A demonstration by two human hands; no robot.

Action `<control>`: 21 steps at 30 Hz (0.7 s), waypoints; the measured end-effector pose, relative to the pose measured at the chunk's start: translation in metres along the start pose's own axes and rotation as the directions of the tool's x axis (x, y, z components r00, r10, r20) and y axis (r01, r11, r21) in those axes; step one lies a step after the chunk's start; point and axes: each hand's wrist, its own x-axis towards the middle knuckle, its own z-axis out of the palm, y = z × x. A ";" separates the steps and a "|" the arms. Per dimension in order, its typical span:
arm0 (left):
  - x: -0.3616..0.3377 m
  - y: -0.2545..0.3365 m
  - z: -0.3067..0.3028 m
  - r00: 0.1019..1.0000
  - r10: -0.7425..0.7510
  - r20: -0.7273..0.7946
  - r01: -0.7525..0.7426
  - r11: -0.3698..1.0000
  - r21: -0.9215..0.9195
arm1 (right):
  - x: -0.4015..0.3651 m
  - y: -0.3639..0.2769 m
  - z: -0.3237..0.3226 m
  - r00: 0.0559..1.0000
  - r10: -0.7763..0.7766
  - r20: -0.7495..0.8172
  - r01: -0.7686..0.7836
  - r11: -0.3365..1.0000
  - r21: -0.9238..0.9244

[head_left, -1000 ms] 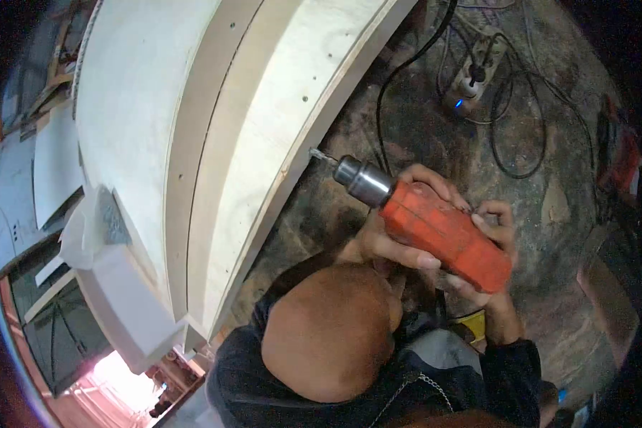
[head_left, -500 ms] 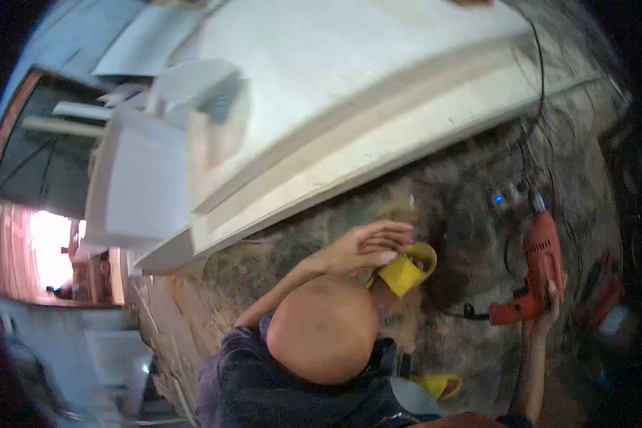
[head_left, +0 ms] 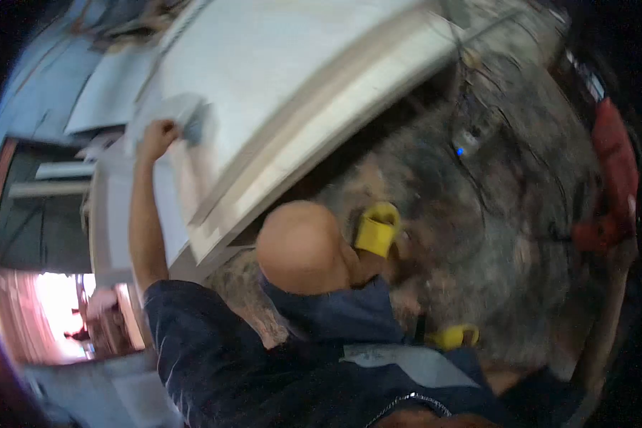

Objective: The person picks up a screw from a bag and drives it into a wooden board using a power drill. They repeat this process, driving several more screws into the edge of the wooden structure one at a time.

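Observation:
My left hand (head_left: 161,134) reaches out to the pale board (head_left: 264,64), its fingers curled at the edge of a clear plastic bag (head_left: 192,121) with something grey inside. What those fingers pinch is too blurred to tell. At the far right, my right hand (head_left: 626,246) is wrapped round the handle of a red power drill (head_left: 615,160), partly lost in the dark edge of the view. My bent knee (head_left: 299,246) is below the board, and a yellow sandal (head_left: 376,230) is on my foot beside it.
A white box-like panel (head_left: 114,214) stands left of the board. On the stained floor (head_left: 435,271) lie dark cables and a power strip (head_left: 478,132) with a blue light. A second yellow sandal (head_left: 455,336) is lower down. A bright opening (head_left: 57,314) shows at left.
My left hand has moved from near my knee and sandal up and left to the plastic bag. The drill in my right hand is farther right and higher, and the view has shifted.

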 end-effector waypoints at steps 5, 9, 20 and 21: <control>0.021 -0.018 0.024 0.992 -0.072 -0.106 0.033 0.944 -0.327 | -0.007 -0.064 -0.001 0.984 -0.008 -0.179 -0.028 0.979 -0.199; 0.026 0.009 0.019 0.964 0.142 -0.225 -0.128 0.989 0.076 | -0.009 -0.063 0.001 0.941 0.094 -0.324 -0.175 0.957 -0.230; 0.038 -0.021 0.010 0.977 -0.128 -0.168 0.140 0.988 0.065 | 0.014 -0.038 0.002 0.872 0.228 -0.432 -0.354 0.905 -0.237; 0.044 -0.042 0.015 0.977 -0.138 -0.165 0.148 0.987 0.056 | 0.016 -0.037 0.007 0.874 0.231 -0.429 -0.353 0.907 -0.231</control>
